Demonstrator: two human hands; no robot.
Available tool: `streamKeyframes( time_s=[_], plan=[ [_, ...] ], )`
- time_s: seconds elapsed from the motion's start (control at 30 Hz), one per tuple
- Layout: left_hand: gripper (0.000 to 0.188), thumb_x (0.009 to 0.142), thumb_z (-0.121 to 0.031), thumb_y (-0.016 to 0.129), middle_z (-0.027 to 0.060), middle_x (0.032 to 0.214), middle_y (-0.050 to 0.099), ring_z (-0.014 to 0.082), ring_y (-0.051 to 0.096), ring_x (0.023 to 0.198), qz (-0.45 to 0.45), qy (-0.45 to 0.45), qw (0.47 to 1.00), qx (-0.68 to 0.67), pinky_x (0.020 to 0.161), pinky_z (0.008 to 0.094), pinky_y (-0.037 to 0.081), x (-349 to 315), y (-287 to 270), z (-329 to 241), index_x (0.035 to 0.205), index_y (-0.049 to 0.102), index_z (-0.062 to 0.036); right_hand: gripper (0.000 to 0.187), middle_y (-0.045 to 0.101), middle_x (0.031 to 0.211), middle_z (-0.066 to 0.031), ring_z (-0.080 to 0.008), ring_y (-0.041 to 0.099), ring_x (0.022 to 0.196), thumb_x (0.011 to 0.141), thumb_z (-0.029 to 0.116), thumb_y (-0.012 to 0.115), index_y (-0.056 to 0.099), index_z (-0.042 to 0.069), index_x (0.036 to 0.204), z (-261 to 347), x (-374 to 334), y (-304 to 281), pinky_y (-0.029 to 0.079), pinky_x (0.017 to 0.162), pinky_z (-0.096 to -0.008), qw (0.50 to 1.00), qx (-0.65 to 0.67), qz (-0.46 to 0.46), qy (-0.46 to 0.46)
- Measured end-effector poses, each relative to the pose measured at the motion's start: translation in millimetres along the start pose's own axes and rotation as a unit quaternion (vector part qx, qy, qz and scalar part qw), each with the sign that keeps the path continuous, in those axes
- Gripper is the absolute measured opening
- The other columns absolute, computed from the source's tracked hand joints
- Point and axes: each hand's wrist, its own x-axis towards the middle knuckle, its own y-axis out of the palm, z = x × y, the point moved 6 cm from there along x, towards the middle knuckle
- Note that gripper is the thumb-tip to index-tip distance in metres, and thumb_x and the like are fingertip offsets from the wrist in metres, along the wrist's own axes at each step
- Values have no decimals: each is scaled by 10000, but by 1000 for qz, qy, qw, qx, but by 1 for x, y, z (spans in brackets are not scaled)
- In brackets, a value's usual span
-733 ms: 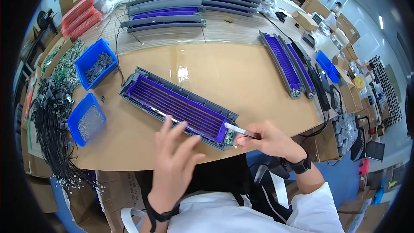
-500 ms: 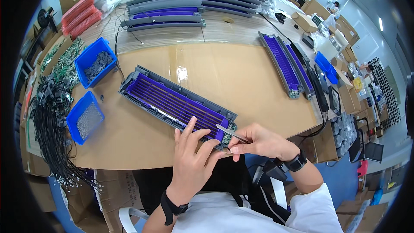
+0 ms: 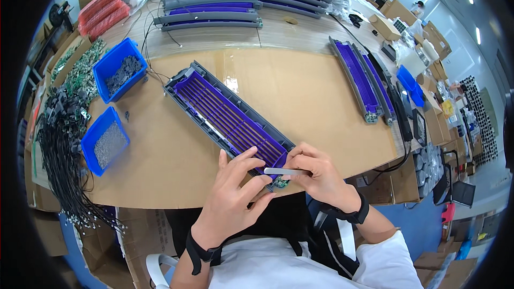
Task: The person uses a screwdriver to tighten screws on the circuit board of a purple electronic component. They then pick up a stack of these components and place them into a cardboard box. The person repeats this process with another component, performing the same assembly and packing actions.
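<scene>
A long grey housing with a purple slatted insert (image 3: 227, 112) lies slanted on the cardboard, its near end at my hands. Spread fingers of my left hand (image 3: 231, 190) rest against its lower left edge, the thumb and index finger apart beside the near end. Silver metal tweezers (image 3: 281, 171) are pinched in my right hand (image 3: 316, 174), whose fingers are at the near right corner. The tweezers point left across the end of the purple insert. Just below them, a small green circuit board (image 3: 280, 183) shows, partly hidden by my fingers.
Left are two blue bins (image 3: 119, 72) of small parts, with a bundle of black cables (image 3: 59, 150) beside them. Stacked grey housings (image 3: 209, 16) stand at the back. Two more purple-lined housings (image 3: 356, 75) lie at the right. The cardboard sheet (image 3: 160, 182) covers the near tabletop.
The housing has turned to a steeper slant. My right hand has shifted slightly up and right, and the tweezers now lie nearly level. My left hand remains against the housing's edge.
</scene>
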Motion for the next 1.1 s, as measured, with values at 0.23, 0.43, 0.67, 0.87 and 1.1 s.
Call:
streamKeyframes(
  time_s=[0.23, 0.43, 0.67, 0.87, 1.1],
  plan=[
    [262, 701, -116, 809, 100, 1145, 613, 336, 542, 1231, -2, -8, 1000, 23, 1106, 616, 235, 0, 5, 2, 913, 657, -97, 170, 569, 908, -105, -264, 590, 798, 765, -96, 684, 658, -17, 914, -3, 2, -1, 485, 672, -341, 1000, 4, 2, -15],
    [262, 704, -126, 809, 90, 1141, 625, 325, 549, 1219, 2, -4, 999, 32, 1106, 607, 238, 0, 6, 2, 916, 657, -101, 200, 572, 895, -102, -260, 592, 798, 748, -128, 658, 669, -16, 913, -6, 1, -1, 483, 671, -334, 1000, 16, 7, 8],
    [223, 719, -118, 789, 72, 1113, 628, 312, 545, 1204, 8, 8, 999, 52, 1100, 621, 231, 1, 7, 0, 926, 709, -137, 297, 562, 932, -94, -255, 596, 800, 725, -144, 642, 665, 19, 973, -1, -1, 2, 491, 676, -341, 999, -39, -13, 3],
    [230, 746, -125, 768, 57, 1148, 596, 297, 520, 1221, 36, 2, 995, 95, 1100, 632, 220, 3, 10, -3, 965, 743, -191, 190, 545, 986, -112, -277, 583, 869, 824, -77, 624, 611, 23, 984, 15, -6, -10, 496, 692, -357, 999, -7, -49, 11],
    [263, 773, -154, 760, 60, 1189, 568, 299, 486, 1258, 54, -12, 991, 120, 1108, 625, 209, 7, 16, -2, 1029, 721, -198, 285, 543, 817, -130, -308, 577, 720, 867, 10, 598, 590, 26, 1151, 14, -41, -20, 495, 595, -364, 981, -171, -78, 36]
  ],
)
